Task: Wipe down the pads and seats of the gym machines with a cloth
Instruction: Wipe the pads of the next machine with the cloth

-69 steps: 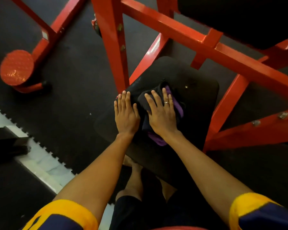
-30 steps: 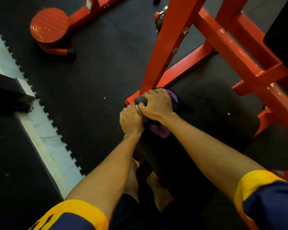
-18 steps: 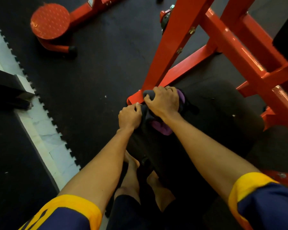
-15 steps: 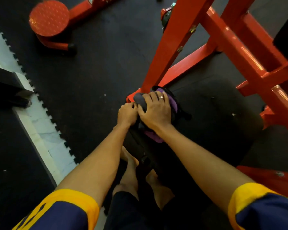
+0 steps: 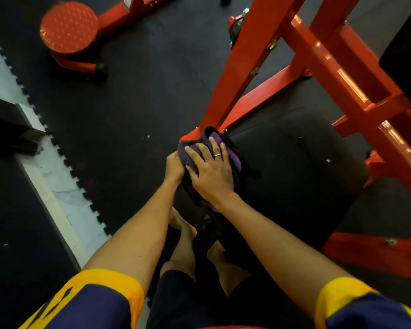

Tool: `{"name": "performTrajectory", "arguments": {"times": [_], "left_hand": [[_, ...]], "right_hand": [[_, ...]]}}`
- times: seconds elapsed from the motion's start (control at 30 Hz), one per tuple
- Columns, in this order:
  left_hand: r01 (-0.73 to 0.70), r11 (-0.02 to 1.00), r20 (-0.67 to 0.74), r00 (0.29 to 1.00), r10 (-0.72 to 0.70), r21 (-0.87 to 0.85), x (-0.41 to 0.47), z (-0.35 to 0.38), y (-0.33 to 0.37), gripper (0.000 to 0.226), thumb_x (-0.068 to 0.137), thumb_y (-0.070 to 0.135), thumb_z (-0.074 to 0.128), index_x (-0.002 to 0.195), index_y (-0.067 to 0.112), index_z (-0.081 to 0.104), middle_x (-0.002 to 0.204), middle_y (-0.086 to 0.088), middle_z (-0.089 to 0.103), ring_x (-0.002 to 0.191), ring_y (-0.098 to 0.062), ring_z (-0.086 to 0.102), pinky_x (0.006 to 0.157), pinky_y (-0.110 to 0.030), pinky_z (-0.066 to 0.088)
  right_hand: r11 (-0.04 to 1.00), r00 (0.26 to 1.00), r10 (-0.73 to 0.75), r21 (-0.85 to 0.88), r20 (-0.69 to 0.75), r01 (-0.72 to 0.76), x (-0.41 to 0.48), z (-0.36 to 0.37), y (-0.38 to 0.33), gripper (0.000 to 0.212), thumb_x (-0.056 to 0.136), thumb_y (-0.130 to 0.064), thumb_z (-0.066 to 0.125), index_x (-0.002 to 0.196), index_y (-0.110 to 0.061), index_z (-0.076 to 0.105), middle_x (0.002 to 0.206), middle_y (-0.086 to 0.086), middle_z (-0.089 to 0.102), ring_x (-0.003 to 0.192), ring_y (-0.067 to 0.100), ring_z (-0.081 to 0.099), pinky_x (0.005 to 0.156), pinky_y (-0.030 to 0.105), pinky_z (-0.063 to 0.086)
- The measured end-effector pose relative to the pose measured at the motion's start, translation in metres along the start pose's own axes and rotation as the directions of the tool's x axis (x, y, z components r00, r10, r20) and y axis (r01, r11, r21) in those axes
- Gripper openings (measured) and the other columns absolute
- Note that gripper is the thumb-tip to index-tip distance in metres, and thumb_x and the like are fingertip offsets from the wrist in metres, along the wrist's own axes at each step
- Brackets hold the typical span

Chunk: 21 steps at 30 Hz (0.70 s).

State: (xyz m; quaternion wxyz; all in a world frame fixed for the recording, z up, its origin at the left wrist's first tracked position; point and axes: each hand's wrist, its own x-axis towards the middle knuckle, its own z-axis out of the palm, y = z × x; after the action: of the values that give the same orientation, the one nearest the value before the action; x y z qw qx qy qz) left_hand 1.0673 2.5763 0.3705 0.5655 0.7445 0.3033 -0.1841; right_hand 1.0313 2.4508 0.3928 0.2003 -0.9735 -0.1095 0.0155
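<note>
Since the earliest picture both hands have travelled from the middle of the seat pad (image 5: 294, 167) to its far left corner, and the left hand, which lay flat then, is now bent.

At the far left a round red footplate (image 5: 69, 27) stands on the black floor mat (image 5: 152, 79), well apart from the work. Next comes the left hand (image 5: 175, 166), at the side edge of the pad and touching the cloth. Its knuckles are bent and its fingers go down out of sight, so I cannot tell if it grasps the pad edge, a fold of cloth, or nothing.

Just beside it lies the cloth (image 5: 233, 157), dark and purple, bunched on the corner of the pad. The right hand (image 5: 211, 172) presses on it with fingers spread and nearly straight, not clenched. Right of this the larger part of the pad is bare, and the red frame (image 5: 247, 67) rises directly behind the corner.

In my judgement there are two risks. The cloth sits at the very edge, so a push outward could let it slide off to the floor. Also the frame post is near the fingertips, and a fast forward stroke may knock them against the metal.
</note>
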Motion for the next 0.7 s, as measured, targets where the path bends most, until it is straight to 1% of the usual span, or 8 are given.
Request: {"name": "performTrajectory", "arguments": {"times": [0.07, 0.17, 0.23, 0.3, 0.37, 0.47, 0.6, 0.7], "left_hand": [[0.027, 0.999, -0.021, 0.999, -0.028, -0.032, -0.005, -0.001, -0.008, 0.032, 0.106, 0.019, 0.042, 0.104, 0.009, 0.072, 0.098, -0.013, 0.071, 0.093, -0.023, 0.065, 0.084, -0.039, 0.052], [0.065, 0.998, -0.015, 0.998, -0.065, 0.002, -0.013, 0.0, -0.008, 0.052, 0.108, 0.041, 0.034, 0.107, 0.007, 0.072, 0.099, -0.009, 0.071, 0.095, -0.021, 0.066, 0.084, -0.034, 0.052], [0.07, 0.997, -0.026, 0.997, -0.069, 0.029, -0.015, 0.0, -0.009, 0.06, 0.104, 0.049, 0.031, 0.113, 0.007, 0.072, 0.109, -0.014, 0.072, 0.105, -0.027, 0.066, 0.096, -0.043, 0.052], [0.061, 0.996, -0.031, 0.998, -0.059, 0.063, -0.016, -0.002, -0.008, 0.054, 0.108, 0.043, 0.029, 0.121, 0.008, 0.069, 0.118, -0.019, 0.069, 0.113, -0.032, 0.063, 0.1, -0.048, 0.049], [0.023, 0.992, -0.03, 0.999, -0.019, 0.124, -0.017, -0.002, -0.004, 0.051, 0.109, 0.038, 0.027, 0.125, 0.01, 0.067, 0.123, -0.019, 0.066, 0.117, -0.034, 0.06, 0.101, -0.046, 0.048], [-0.036, 0.978, -0.007, 0.999, 0.038, 0.207, -0.017, -0.003, 0.003, 0.053, 0.11, 0.036, 0.026, 0.124, 0.008, 0.069, 0.122, -0.019, 0.066, 0.117, -0.033, 0.059, 0.096, -0.037, 0.045], [-0.065, 0.948, 0.025, 0.998, 0.06, 0.313, -0.011, -0.001, 0.014, 0.056, 0.109, 0.035, 0.025, 0.118, 0.004, 0.071, 0.118, -0.023, 0.067, 0.115, -0.037, 0.058, 0.093, -0.04, 0.043], [-0.074, 0.912, 0.014, 0.997, 0.075, 0.404, -0.014, 0.005, 0.019, 0.054, 0.109, 0.031, 0.027, 0.118, -0.003, 0.068, 0.123, -0.029, 0.064, 0.118, -0.044, 0.056, 0.094, -0.045, 0.043]], "right_hand": [[0.997, 0.997, -0.074, -0.019, 0.01, 0.074, 0.016, -0.006, 0.023, 0.048, 0.092, -0.045, 0.053, 0.134, -0.027, 0.064, 0.134, 0.003, 0.063, 0.138, 0.033, 0.047, 0.121, 0.054, 0.026], [0.989, 0.989, 0.134, -0.071, 0.064, -0.13, 0.055, -0.016, 0.033, 0.046, 0.09, -0.05, 0.05, 0.12, -0.023, 0.071, 0.118, 0.008, 0.07, 0.118, 0.036, 0.06, 0.114, 0.052, 0.034], [0.984, 0.984, 0.158, -0.1, 0.085, -0.15, 0.062, -0.015, 0.014, 0.04, 0.087, -0.049, 0.056, 0.111, -0.021, 0.072, 0.11, 0.009, 0.071, 0.108, 0.036, 0.062, 0.105, 0.051, 0.039], [0.998, 0.994, 0.021, -0.067, 0.104, -0.014, 0.051, -0.012, 0.002, 0.038, 0.087, -0.05, 0.056, 0.11, -0.023, 0.071, 0.109, 0.006, 0.071, 0.106, 0.033, 0.062, 0.101, 0.048, 0.041], [0.995, 0.99, -0.092, -0.022, 0.111, 0.095, 0.043, -0.02, 0.014, 0.041, 0.087, -0.052, 0.054, 0.115, -0.026, 0.07, 0.11, 0.002, 0.07, 0.106, 0.029, 0.063, 0.1, 0.045, 0.044], [0.995, 0.992, -0.004, -0.1, 0.125, 0.017, 0.06, -0.034, 0.052, 0.043, 0.087, -0.058, 0.051, 0.112, -0.028, 0.069, 0.106, 0.003, 0.071, 0.102, 0.033, 0.065, 0.094, 0.043, 0.044], [0.968, 0.976, 0.183, -0.193, 0.117, -0.159, 0.073, -0.037, 0.059, 0.044, 0.091, -0.059, 0.051, 0.111, -0.024, 0.068, 0.112, 0.007, 0.069, 0.109, 0.035, 0.061, 0.099, 0.044, 0.038], [0.985, 0.988, 0.063, -0.168, 0.142, -0.039, 0.059, -0.025, 0.025, 0.05, 0.089, -0.063, 0.046, 0.114, -0.027, 0.07, 0.111, 0.005, 0.07, 0.105, 0.034, 0.062, 0.095, 0.044, 0.039]]}}
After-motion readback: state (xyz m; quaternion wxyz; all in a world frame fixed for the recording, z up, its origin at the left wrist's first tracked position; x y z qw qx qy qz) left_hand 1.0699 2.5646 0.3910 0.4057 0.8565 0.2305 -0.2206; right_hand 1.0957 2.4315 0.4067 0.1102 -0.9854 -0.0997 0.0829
